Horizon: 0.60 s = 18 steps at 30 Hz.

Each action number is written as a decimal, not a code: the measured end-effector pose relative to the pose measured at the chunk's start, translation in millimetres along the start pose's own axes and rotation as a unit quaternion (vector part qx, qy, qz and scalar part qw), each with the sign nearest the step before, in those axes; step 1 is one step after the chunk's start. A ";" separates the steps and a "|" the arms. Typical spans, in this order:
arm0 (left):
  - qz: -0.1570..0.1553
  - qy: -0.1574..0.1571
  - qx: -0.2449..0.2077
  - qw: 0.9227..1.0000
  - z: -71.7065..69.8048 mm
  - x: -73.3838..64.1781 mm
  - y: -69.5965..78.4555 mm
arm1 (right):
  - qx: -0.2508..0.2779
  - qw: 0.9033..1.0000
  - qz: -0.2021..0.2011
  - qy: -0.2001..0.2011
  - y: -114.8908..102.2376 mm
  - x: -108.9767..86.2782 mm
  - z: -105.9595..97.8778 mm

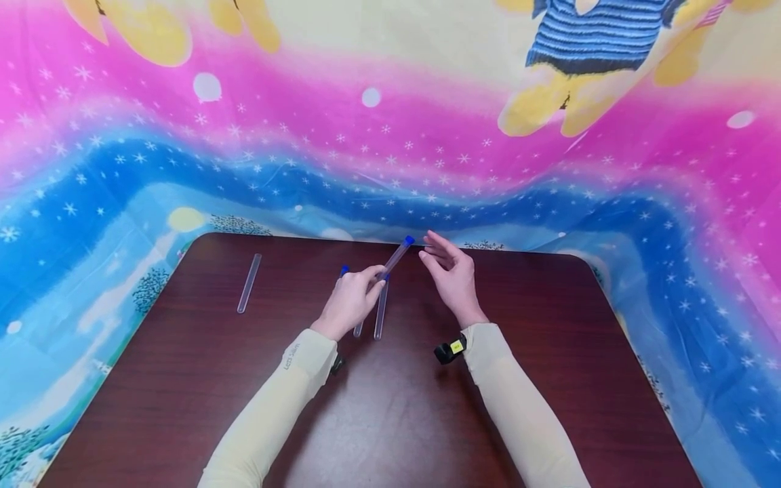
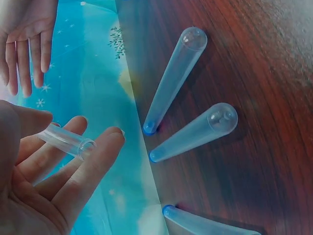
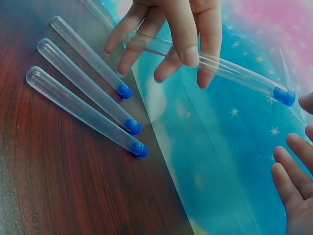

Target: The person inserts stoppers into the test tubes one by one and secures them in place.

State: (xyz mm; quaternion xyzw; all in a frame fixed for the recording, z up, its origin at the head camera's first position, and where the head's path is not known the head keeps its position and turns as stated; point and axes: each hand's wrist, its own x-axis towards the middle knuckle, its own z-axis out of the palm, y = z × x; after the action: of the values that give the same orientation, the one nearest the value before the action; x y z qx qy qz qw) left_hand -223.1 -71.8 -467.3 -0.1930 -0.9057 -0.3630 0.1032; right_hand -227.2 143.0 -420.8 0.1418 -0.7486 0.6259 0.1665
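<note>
My left hand (image 1: 349,302) pinches a clear test tube (image 1: 396,259) between thumb and fingers, above the table. The tube tilts up to the right and has a blue cap (image 3: 284,96) on its far end. Just beyond that cap, my right hand (image 1: 453,279) is held with loosely extended fingers, apart from the tube. Beneath the left hand lie three blue-capped tubes side by side, one of them a tube (image 3: 88,110) nearest the right wrist camera. The head view shows them partly hidden by the hand. Farther left lies a tube (image 1: 249,283) with no cap visible.
The dark brown table (image 1: 378,420) has a wood grain and a rounded far edge. Behind it hangs a colourful cloth (image 1: 317,156) with snowflakes and cartoon figures. A black wrist camera (image 1: 450,350) is strapped at the right sleeve.
</note>
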 end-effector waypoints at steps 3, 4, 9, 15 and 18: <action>-0.009 0.001 0.008 1.000 -0.6 -0.2 -0.9 | 0.001 1.000 0.002 0.004 1.2 0.3 -1.7; -0.013 0.000 0.011 1.000 -0.9 -0.3 -1.0 | 0.003 1.000 0.001 0.005 1.5 0.3 -2.4; -0.029 -0.009 0.021 0.999 -3.3 -0.6 -0.5 | -0.003 1.000 0.004 0.008 2.2 -0.2 -5.8; -0.037 -0.011 0.025 0.999 -5.1 -0.7 -1.3 | -0.021 1.000 0.013 0.017 4.4 -0.3 -11.3; -0.040 -0.010 0.025 0.999 -6.0 -1.0 -2.3 | -0.026 0.999 0.019 0.018 4.9 -0.9 -14.5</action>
State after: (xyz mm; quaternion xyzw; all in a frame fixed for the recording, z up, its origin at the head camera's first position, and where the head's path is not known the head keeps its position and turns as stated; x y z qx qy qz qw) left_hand -222.9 -77.8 -464.7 -0.1580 -0.9223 -0.3425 0.0843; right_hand -227.4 158.1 -423.2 0.1115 -0.7644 0.6115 0.1715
